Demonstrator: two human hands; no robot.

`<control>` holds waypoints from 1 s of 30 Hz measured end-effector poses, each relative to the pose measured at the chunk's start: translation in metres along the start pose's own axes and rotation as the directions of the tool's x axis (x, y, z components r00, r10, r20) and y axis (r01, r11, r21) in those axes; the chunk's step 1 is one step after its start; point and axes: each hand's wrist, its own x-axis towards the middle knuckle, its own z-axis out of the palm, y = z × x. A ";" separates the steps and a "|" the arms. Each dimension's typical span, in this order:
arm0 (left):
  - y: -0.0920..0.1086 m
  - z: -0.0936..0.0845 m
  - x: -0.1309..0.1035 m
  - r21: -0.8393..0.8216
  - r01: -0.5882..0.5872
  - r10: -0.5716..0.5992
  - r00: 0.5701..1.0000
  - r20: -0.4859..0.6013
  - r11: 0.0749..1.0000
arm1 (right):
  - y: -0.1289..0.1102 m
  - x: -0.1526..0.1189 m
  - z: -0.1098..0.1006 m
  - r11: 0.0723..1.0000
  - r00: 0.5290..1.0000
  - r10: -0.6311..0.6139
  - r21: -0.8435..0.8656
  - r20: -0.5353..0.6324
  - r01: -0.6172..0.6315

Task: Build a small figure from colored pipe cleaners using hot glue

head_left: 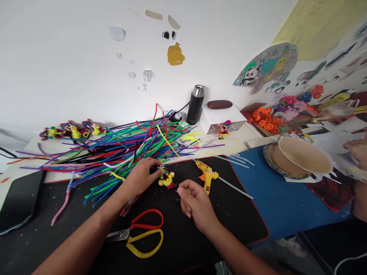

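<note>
A small figure of yellow, green and dark red pipe cleaner is held over the black mat. My left hand pinches its upper left part between thumb and fingers. At the figure's lower right, my right hand has its fingers curled, with the fingertips at a small dark bit. Just right of the hands lies a yellow glue gun with a clear glue stick in its back. Scissors with one red and one yellow handle lie below my left hand.
Many coloured pipe cleaners spread behind my left hand. A phone lies at left, finished figures behind. A black flask and white box stand by the wall. At right are a bowl and another person's hand.
</note>
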 end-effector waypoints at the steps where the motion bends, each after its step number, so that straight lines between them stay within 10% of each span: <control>1: 0.002 -0.001 -0.001 -0.024 0.015 -0.015 1.000 -0.011 1.000 | 0.001 0.000 0.000 1.000 1.000 0.006 -0.003 0.002 -0.006; 22: 0.019 -0.021 -0.007 -0.575 0.264 -0.197 0.964 0.178 0.774 | 0.007 0.002 0.001 1.000 1.000 0.007 -0.020 -0.015 -0.008; 30: 0.030 -0.069 0.009 -0.513 0.013 -0.087 0.989 -0.120 0.858 | 0.002 0.014 0.008 0.995 0.999 0.034 -0.090 0.010 -0.033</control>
